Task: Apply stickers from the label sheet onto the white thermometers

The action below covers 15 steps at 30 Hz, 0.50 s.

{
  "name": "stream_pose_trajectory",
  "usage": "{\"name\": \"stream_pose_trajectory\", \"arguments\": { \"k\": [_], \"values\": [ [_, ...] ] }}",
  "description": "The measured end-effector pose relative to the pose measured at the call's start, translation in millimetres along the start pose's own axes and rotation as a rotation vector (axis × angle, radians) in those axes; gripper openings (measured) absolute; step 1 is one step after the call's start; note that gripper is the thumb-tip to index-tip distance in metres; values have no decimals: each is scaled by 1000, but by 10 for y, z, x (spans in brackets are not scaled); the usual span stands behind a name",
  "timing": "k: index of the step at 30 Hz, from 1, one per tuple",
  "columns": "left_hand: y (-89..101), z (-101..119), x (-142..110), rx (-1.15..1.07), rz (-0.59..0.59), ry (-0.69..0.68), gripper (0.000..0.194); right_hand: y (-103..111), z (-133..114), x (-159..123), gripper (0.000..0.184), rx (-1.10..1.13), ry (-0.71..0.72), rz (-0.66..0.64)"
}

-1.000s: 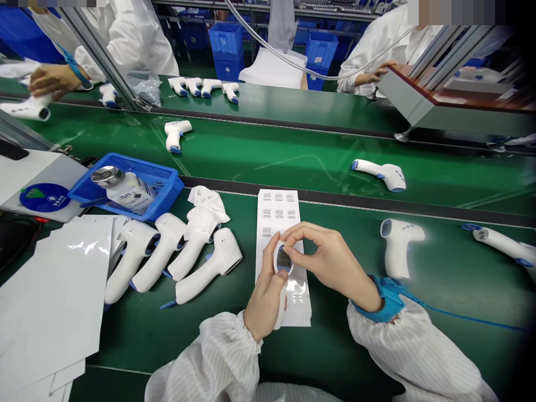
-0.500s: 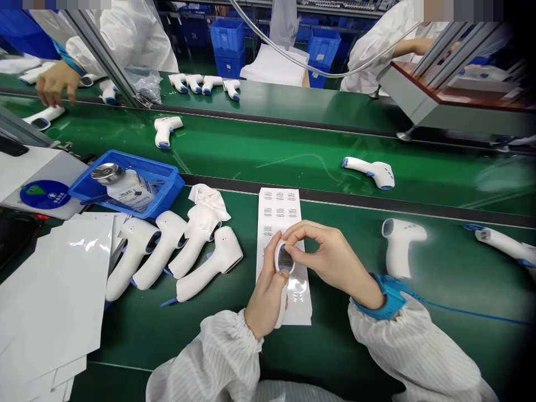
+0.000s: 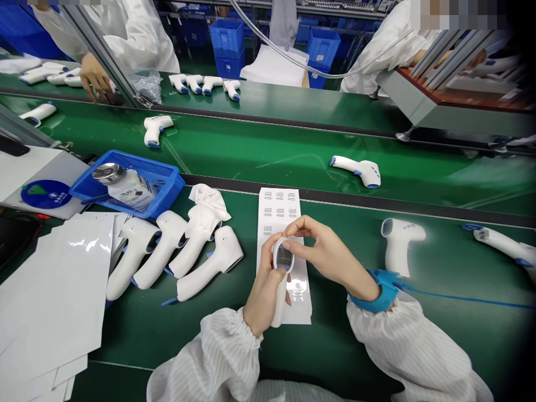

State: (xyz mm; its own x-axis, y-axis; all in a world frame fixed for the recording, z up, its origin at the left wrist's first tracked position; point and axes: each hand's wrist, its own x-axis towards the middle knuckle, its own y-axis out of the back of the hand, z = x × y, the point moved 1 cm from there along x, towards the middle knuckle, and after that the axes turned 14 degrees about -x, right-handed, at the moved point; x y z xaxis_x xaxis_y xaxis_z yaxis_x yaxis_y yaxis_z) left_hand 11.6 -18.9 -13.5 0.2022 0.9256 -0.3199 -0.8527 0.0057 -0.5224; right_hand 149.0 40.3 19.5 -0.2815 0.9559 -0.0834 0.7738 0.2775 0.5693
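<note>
My left hand is wrapped round the handle of a white infrared thermometer, whose oval screen faces up at me. Dark printed lines show on that screen. My right hand grips the thermometer's head, its thumb on the upper edge of the screen and its fingertips at the top rim. A blue wrist strap with a cord is on my right wrist. Under the hands lies a white label sheet with rows of small printed labels.
Several thermometers lie left of my hands, a white cloth on one. Beyond them is a blue tray with a bottle. White sheets lie at left. A conveyor belt carries thermometers; a co-worker's hand is across it.
The right thumb and fingers have shifted up to the screen's top edge, uncovering more of the screen. Thermometers on the belt have moved left. The co-worker's hand has moved right.
</note>
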Motion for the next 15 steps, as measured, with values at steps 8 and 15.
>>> {"name": "stream_pose_trajectory", "arguments": {
  "k": [8, 15],
  "values": [
    [-129, 198, 13, 24, 105, 1, 30, 47, -114, -65, 16, 150, 36, 21],
    [-168, 316, -45, 162, 140, -223, 23, 92, -255, -207, 8, -24, 107, 228]
  ]
}}
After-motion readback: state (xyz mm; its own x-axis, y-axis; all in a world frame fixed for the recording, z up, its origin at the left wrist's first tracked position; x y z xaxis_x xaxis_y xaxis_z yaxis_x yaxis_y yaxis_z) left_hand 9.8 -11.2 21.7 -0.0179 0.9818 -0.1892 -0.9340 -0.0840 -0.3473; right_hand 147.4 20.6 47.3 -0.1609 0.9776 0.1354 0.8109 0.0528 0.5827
